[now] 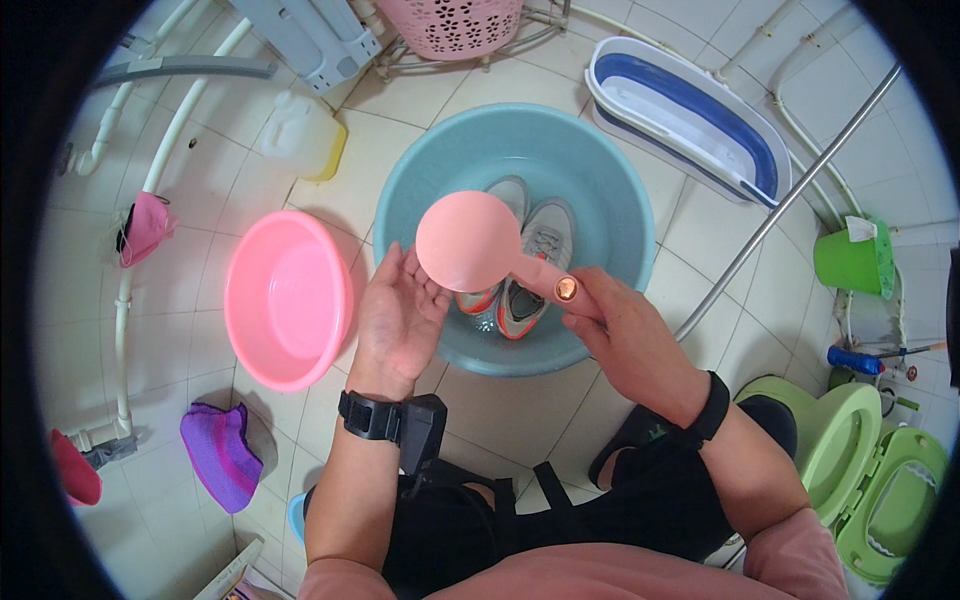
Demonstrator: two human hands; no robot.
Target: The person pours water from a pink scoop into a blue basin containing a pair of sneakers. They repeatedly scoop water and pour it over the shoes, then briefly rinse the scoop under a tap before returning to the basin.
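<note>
My right hand [637,341] grips the handle of a pink shower head [469,240], which has a shiny copper-coloured button. It is held above a large blue-green plastic basin [615,180]. Palm up and fingers apart, my left hand [401,311] is beside the round head at its lower left edge. A pair of light grey sneakers [551,232] with orange-red trim at one end lies in the basin; the shower head partly covers them. Some water glistens around the shoes.
A pink basin [289,300] stands at left, below a jug of yellow liquid [304,139]. Behind on the right is a white and blue oblong tub [682,112]. A metal shower hose [795,195] slants down the right side, above a green potty seat [844,450]. A purple cloth item [221,457] hangs lower left.
</note>
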